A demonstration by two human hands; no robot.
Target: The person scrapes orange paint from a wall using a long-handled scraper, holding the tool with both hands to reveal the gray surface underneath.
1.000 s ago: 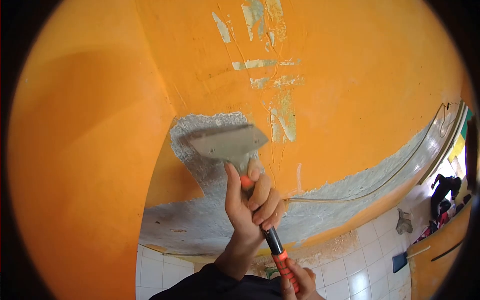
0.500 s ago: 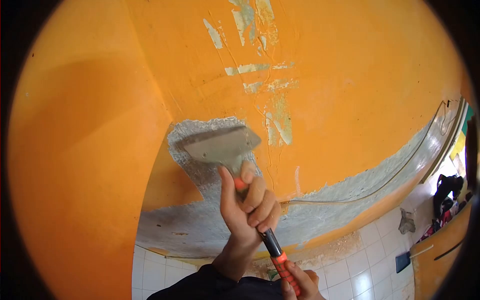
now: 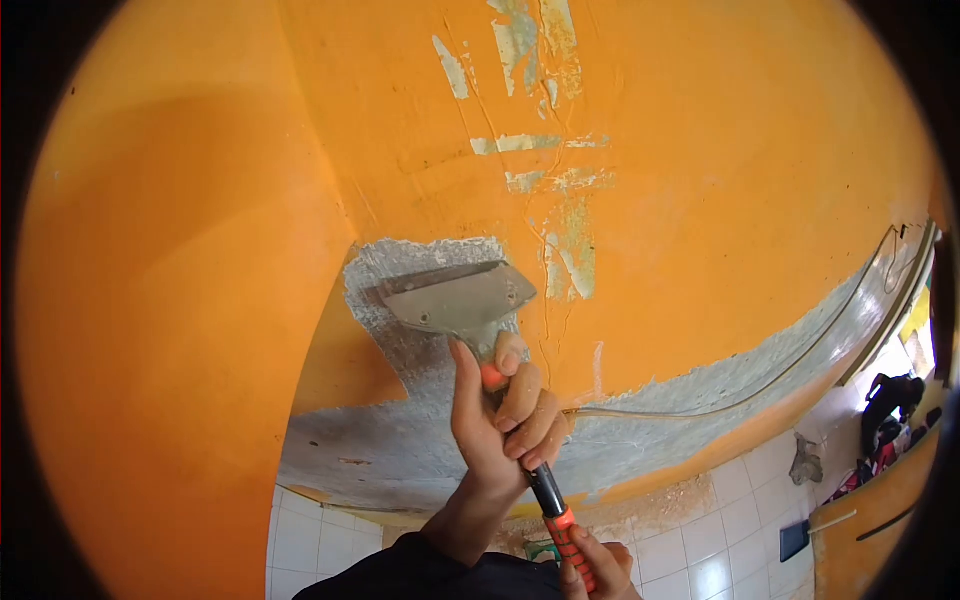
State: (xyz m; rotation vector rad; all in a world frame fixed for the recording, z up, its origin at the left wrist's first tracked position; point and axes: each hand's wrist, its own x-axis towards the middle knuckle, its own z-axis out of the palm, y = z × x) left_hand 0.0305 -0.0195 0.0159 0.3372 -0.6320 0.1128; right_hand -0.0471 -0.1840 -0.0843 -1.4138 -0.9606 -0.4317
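A wide-bladed scraper point(image 3: 460, 300) with a long black and red handle is held up against the wall. Its blade overlaps a grey patch point(image 3: 375, 265) where the orange paint is off. My left hand point(image 3: 505, 425) wraps round the upper handle just below the blade, thumb on the left side and fingers curled in from the right. Lower down, my right hand point(image 3: 603, 565) grips the red ribbed end of the handle, partly cut off by the frame's bottom edge.
The orange wall point(image 3: 700, 230) has peeled strips point(image 3: 575, 240) above the blade. A cable point(image 3: 700, 412) runs along a long bare grey band. White tiles point(image 3: 700, 535) lie below. At the right are a wooden surface point(image 3: 870, 545) and a pile of dark items point(image 3: 890, 405).
The view has shifted slightly, so the wall, the scraper and my left hand appear a little further right. Both hands keep the same hold on the handle.
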